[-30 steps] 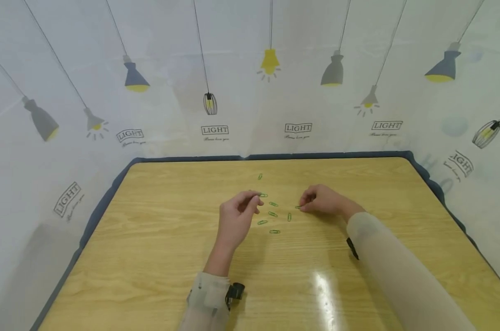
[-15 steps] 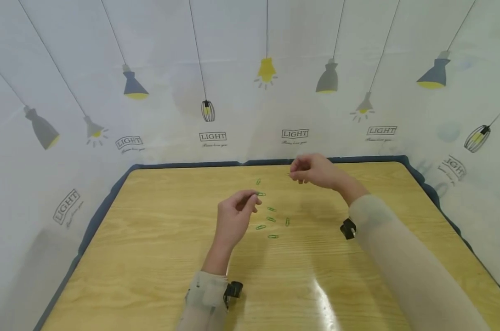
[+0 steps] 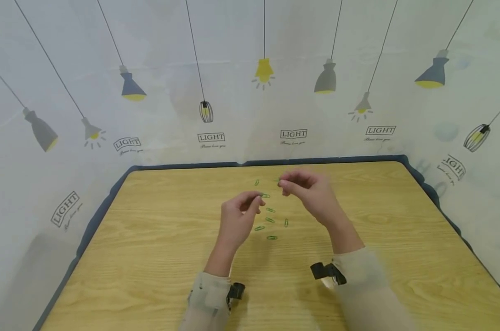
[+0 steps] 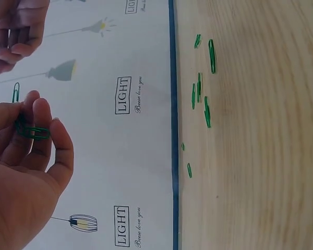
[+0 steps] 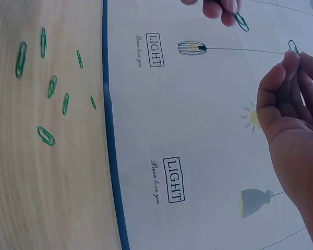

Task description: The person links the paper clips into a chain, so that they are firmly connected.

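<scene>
My left hand [image 3: 236, 221] is raised above the table, left of the loose clips. Its thumb and fingers pinch a green paper clip [image 4: 16, 92], and more green clips, apparently linked to it, hang against the fingers in the left wrist view. Facing it from the right, my right hand [image 3: 316, 195] pinches a single green paper clip [image 5: 293, 47] between thumb and fingertips. A small gap separates the two hands. Below them, several loose green paper clips [image 3: 269, 220] lie scattered on the wooden table [image 3: 150, 257].
A pale wall covering [image 3: 233, 46] printed with lamps rises behind the table and along its sides. Dark blue edging [image 3: 184, 166] runs round the tabletop. Each wrist carries a small black camera [image 3: 235, 291].
My right hand has lifted a paper clip off the table on the right, then swung left toward the left hand. The left hand has stayed nearly still.
</scene>
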A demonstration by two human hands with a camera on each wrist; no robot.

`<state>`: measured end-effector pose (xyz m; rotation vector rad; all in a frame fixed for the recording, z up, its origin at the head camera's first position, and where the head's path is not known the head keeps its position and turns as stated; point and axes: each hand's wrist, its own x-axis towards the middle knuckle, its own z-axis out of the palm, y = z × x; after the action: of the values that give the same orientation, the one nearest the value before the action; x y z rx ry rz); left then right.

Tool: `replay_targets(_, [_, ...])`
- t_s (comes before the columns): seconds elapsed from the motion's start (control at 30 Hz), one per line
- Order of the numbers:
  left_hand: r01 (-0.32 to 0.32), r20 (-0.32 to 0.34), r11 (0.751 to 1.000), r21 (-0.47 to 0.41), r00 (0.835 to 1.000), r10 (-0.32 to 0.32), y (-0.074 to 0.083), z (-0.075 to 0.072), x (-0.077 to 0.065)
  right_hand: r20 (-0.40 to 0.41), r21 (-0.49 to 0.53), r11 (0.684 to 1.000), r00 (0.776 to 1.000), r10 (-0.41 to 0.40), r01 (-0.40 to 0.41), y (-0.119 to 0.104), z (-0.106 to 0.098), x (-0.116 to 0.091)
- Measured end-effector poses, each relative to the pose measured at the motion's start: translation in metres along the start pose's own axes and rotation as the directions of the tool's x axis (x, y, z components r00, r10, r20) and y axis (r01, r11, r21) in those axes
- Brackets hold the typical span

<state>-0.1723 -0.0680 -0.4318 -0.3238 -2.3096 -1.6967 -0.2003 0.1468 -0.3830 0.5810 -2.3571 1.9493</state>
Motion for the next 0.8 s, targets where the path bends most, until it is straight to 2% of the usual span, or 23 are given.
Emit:
replay_targets(0.13, [-0.020,0.007,1.000,0.006,1.000,0.020,0.001,0.000,-0.005,-0.039,0.001,1.000,0.999,0.026,-0.026,0.008,0.019,-0.017])
replay_targets(0.3, [-0.042,0.008,0.999,0.010,0.999,0.042,0.001,0.000,-0.010,-0.079,0.034,0.998,0.995,0.055,-0.052,0.016,0.031,-0.030])
replay_targets(0.8, [-0.025,0.043,1.000,-0.003,0.999,0.025,-0.001,0.000,-0.017,-0.133,-0.036,0.999,0.991,0.031,-0.036,0.020,0.039,-0.032])
